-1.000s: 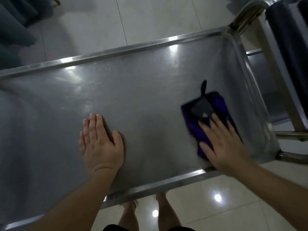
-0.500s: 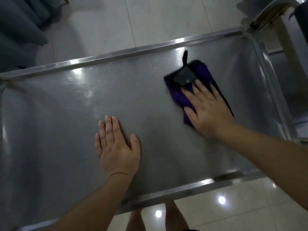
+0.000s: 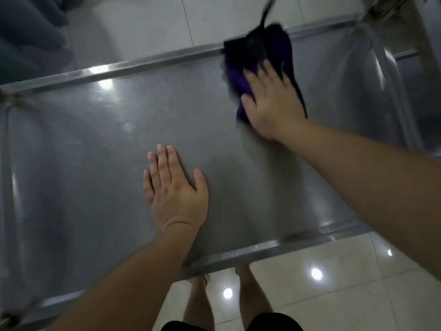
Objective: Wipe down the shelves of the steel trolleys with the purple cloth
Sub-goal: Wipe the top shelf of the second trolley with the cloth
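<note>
We're pressing our right hand flat, fingers spread, on the purple cloth, which has slid from the shelf's 4 o'clock corner to the far rim at 1 o'clock (one stroke finishing, we reckon). Our left hand is bracing mid-shelf, palm down.

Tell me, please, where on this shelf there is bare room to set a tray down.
The widest bare patch on the shelf runs from the left hand to the left rim. A narrower one lies between the hands. The far right is crowded: the right hand presses the purple cloth there.
</note>
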The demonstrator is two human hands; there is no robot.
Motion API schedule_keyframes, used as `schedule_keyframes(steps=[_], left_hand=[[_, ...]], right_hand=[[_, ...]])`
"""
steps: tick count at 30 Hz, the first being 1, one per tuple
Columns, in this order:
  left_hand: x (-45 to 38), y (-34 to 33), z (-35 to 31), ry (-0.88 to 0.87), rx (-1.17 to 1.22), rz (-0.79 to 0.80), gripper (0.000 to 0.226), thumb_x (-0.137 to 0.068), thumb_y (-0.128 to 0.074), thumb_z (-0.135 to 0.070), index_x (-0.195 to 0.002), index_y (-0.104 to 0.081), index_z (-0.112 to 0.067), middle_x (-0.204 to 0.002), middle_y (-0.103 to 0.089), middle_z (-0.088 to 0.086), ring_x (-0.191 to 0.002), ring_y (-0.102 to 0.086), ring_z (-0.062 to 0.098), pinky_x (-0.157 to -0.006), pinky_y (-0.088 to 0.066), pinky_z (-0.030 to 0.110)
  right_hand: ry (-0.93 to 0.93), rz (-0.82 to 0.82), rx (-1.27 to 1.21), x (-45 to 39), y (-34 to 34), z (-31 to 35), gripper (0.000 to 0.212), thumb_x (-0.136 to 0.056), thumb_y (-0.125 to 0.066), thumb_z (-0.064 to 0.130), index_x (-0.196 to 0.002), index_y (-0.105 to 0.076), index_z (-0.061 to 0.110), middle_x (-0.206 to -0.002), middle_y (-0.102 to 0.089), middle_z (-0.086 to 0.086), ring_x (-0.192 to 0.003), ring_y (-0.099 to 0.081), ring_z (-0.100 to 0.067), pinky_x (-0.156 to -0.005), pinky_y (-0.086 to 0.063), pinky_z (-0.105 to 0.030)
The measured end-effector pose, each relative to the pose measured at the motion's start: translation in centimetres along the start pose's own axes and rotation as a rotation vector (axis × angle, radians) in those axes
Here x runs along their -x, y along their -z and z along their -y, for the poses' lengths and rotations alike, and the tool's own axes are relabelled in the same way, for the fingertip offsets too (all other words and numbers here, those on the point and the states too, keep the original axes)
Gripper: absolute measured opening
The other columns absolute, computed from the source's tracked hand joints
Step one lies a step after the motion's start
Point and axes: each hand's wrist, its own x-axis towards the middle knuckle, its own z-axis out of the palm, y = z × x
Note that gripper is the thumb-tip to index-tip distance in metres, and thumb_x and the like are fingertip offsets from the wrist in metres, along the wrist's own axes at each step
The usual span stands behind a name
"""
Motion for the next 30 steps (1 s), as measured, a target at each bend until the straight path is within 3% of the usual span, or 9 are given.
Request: schedule_keyframes(steps=[4,11,15,18,22,25,30], left_hand=[[0.0,0.4,-0.1,-0.002,0.021,0.009,0.077,-0.102,-0.024,-0.052,-0.17,-0.013,-0.016,-0.178,-0.009,0.002,-0.164,0.0,0.019,-0.131,0.004,0.04],[0.1,2.1,0.5,0.0,0.114,0.074,0.067,-0.108,-0.037,-0.036,-0.17,-0.016,-0.018,-0.178,-0.008,-0.001,-0.163,0.0,0.017,-0.131,0.005,0.037],[-1.2,4.7,3.0,-0.11,0.204,0.15,0.062,-0.109,-0.036,-0.039,-0.168,-0.026,-0.023,-0.176,-0.019,-0.003,-0.162,-0.013,0.018,-0.129,-0.008,0.04],[-2.5,7.0,7.8,-0.133,0.147,0.047,0.065,-0.102,-0.034,-0.043,-0.164,-0.037,-0.024,-0.172,-0.03,0.0,-0.158,-0.026,0.023,-0.127,-0.015,0.044],[-3.0,7.6,14.2,-0.095,-0.015,0.059,0.07,-0.103,-0.027,-0.048,-0.169,-0.022,-0.023,-0.177,-0.017,0.001,-0.163,-0.009,0.019,-0.132,-0.006,0.044],[-2.9,6.2,15.7,-0.097,-0.063,0.066,0.072,-0.104,-0.022,-0.05,-0.17,-0.016,-0.023,-0.178,-0.009,-0.002,-0.164,0.0,0.015,-0.132,-0.001,0.042],[-2.9,5.6,15.6,-0.112,-0.06,0.024,0.072,-0.103,-0.023,-0.048,-0.169,-0.024,-0.019,-0.176,-0.016,0.0,-0.164,-0.007,0.018,-0.132,-0.005,0.044]], right_hand=[[0.076,-0.042,-0.031,11.7,-3.2,2.8,0.066,-0.102,-0.034,0.047,-0.16,-0.036,0.015,-0.165,-0.033,-0.014,-0.158,-0.019,-0.029,-0.127,-0.014,-0.051],[0.181,0.129,0.008,26.6,-6.3,6.8,0.063,-0.105,-0.033,0.051,-0.161,-0.033,0.023,-0.173,-0.013,0.001,-0.16,0.0,-0.017,-0.127,-0.01,-0.048],[0.167,0.127,0.044,26.1,-4.5,6.8,0.063,-0.104,-0.029,0.058,-0.16,-0.034,0.029,-0.17,-0.023,0.002,-0.16,-0.003,-0.015,-0.128,-0.008,-0.047],[0.165,0.073,0.022,24.6,-4.0,6.2,0.064,-0.102,-0.036,0.061,-0.159,-0.031,0.034,-0.172,-0.017,0.0,-0.16,-0.003,-0.02,-0.128,-0.006,-0.048],[0.195,0.126,0.072,23.6,-5.6,6.0,0.069,-0.103,-0.028,0.066,-0.164,-0.01,0.039,-0.174,-0.002,0.003,-0.16,0.006,-0.023,-0.127,-0.011,-0.053],[0.218,0.082,0.126,23.0,-7.0,6.2,0.069,-0.104,-0.029,0.061,-0.165,-0.015,0.033,-0.174,-0.007,-0.001,-0.16,-0.002,-0.027,-0.125,-0.017,-0.058],[0.206,0.019,0.1,16.7,-6.7,9.5,0.069,-0.104,-0.032,0.057,-0.165,-0.021,0.027,-0.173,-0.012,-0.003,-0.16,-0.003,-0.026,-0.125,-0.015,-0.058]])
